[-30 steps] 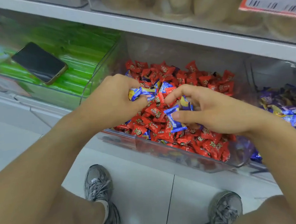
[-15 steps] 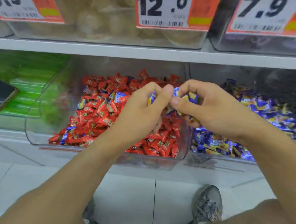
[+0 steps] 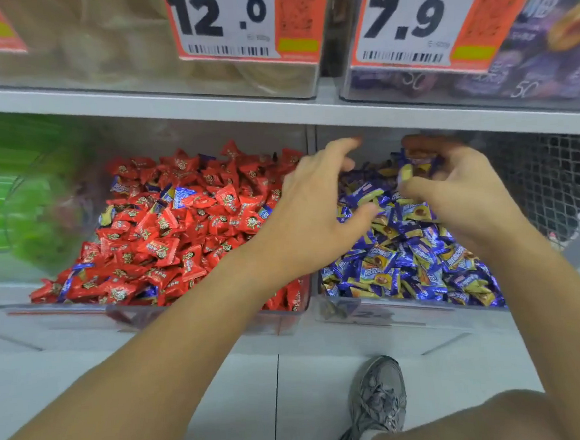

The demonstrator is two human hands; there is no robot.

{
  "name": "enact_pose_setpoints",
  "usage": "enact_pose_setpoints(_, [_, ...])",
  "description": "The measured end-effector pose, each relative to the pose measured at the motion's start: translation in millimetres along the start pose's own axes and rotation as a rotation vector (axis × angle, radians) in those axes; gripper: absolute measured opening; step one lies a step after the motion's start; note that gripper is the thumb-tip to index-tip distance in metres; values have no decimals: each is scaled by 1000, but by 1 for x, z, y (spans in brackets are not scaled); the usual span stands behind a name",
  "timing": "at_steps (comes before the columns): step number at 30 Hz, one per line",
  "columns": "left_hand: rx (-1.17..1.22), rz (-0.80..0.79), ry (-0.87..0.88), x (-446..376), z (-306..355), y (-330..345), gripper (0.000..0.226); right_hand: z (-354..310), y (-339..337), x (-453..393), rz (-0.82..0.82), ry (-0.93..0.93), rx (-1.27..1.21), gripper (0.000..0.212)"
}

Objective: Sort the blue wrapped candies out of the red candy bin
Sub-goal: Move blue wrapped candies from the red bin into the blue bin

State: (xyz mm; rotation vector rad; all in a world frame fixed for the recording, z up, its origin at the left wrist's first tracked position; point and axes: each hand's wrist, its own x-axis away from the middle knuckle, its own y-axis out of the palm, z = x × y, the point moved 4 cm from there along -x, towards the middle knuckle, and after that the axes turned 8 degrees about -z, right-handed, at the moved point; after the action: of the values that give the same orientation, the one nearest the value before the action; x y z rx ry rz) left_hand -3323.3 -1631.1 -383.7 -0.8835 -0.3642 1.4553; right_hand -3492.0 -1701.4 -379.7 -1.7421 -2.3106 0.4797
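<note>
Dropping sorted pieces was the step in hand, as I judged it: both hands hovered over the clear plastic bin of blue-and-gold wrapped candies (image 3: 407, 301) on the right. My left hand (image 3: 319, 214) was spread, fingers loose and apart, nothing visibly held. My right hand (image 3: 458, 187) had its fingers curled; a gold-ended candy (image 3: 407, 172) sat at the fingertips, but motion blur meant I could not tell if it was pinched or already let go. The clear plastic bin of red wrapped candies (image 3: 199, 312) on the left was not done. Stray blue wrapped candies (image 3: 182, 196) showed in the red pile: several near the back centre, one at the right side, a couple at the front-left edge. More could be buried, hidden from view. So partly done, several passes left by my estimate. Orange price tags hung on the shelf above.
</note>
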Motion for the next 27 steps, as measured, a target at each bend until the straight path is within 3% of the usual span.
enact_pose_setpoints(3, [-121, 157, 19, 18, -28, -29, 37, -9, 18, -2, -43, -53, 35, 63])
enact_pose_setpoints(6, [-293, 118, -156, 37, -69, -63, 24, -19, 38, -2, -24, -123, 241, 55])
enact_pose_setpoints(9, [-416, 12, -342, 55, -111, -90, 38, -36, 68, 1, 11, -186, 325, 40])
enact_pose_setpoints(15, [-449, -241, -468, 76, -155, -101, 57, -76, 153, 20, -54, -524, 499, 31])
enact_pose_setpoints(18, [-378, -232, -459, 78, -163, -106, 45, -71, 188, 12, -213, -402, 684, 31])
enact_pose_setpoints(21, [-326, -203, -432, 79, -169, -111, 29, -60, 194, 1, -303, -162, 996, 50])
enact_pose_setpoints(25, [-255, -134, -379, 74, -167, -111, 56, -56, 179, -8, -386, -17, 1215, 54])
enact_pose_setpoints(27, [-183, -129, -358, 66, -163, -109, 50, -56, 180, -8, -427, -23, 1273, 49])
